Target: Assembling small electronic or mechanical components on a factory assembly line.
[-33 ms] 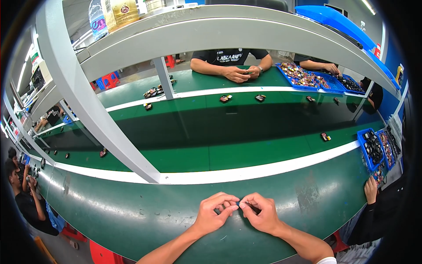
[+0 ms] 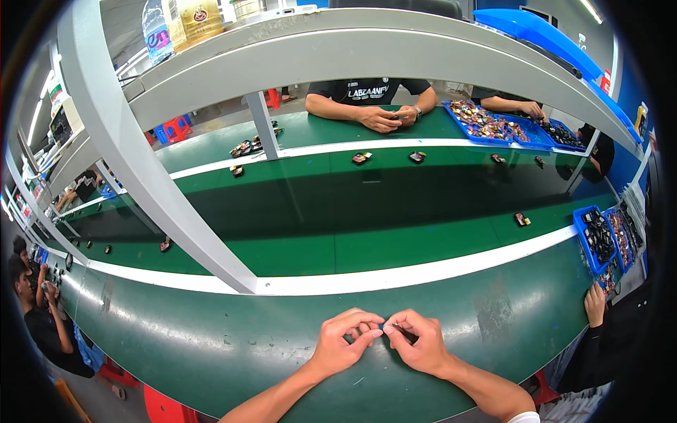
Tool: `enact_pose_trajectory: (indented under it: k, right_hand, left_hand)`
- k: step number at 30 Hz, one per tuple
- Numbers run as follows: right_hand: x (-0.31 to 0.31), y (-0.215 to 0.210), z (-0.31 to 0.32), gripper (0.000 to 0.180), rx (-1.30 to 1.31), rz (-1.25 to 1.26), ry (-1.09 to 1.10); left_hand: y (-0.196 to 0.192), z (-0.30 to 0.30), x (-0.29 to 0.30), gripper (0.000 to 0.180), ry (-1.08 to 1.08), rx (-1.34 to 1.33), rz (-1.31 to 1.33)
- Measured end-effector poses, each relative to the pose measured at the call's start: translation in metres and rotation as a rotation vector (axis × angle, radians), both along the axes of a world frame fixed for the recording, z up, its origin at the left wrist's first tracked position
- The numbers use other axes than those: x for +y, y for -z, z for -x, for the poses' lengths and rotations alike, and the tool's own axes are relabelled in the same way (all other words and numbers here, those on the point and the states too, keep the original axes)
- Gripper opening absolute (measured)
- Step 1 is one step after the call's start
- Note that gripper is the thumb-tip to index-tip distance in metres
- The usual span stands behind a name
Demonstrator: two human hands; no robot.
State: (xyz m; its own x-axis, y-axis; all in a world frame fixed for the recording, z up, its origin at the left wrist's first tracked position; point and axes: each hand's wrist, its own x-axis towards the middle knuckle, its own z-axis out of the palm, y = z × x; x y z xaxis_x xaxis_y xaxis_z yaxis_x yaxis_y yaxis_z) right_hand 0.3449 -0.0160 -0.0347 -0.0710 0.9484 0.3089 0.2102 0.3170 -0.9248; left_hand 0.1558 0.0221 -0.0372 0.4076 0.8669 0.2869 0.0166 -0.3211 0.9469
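Observation:
Above the near green table (image 2: 268, 352) my two hands meet, fingertips almost touching. The fingers of my left hand (image 2: 345, 341) are closed in a pinch. A speck of blue shows at its fingertips, but most of what is there is hidden. My right hand (image 2: 426, 345) is curled closed around a small dark piece (image 2: 405, 333), its end pointing toward the left fingertips. Its exact kind is too covered to make out.
Beyond a white rail runs a green conveyor belt (image 2: 395, 243) with scattered small black parts (image 2: 521, 219). Blue trays (image 2: 599, 264) of parts stand at right, beside a neighbour's hand (image 2: 595, 304). A grey post (image 2: 162, 190) and overhead shelf (image 2: 296, 60) frame the belt. Co-workers sit opposite and left.

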Motion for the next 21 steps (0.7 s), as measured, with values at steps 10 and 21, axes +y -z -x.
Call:
enact_pose_trajectory:
  k: [10, 21]
  right_hand:
    - [-0.0005, 0.0003, 0.0006, 0.007, -0.020, -0.016, -0.002]
    - [0.0006, 0.0029, 0.0014, 0.007, -0.063, -0.058, 0.012]
  left_hand:
    - [0.0023, -0.0004, -0.0013, 0.017, -0.041, -0.051, 0.051]
    - [0.0021, 0.0013, -0.0001, 0.013, -0.048, -0.012, -0.015]
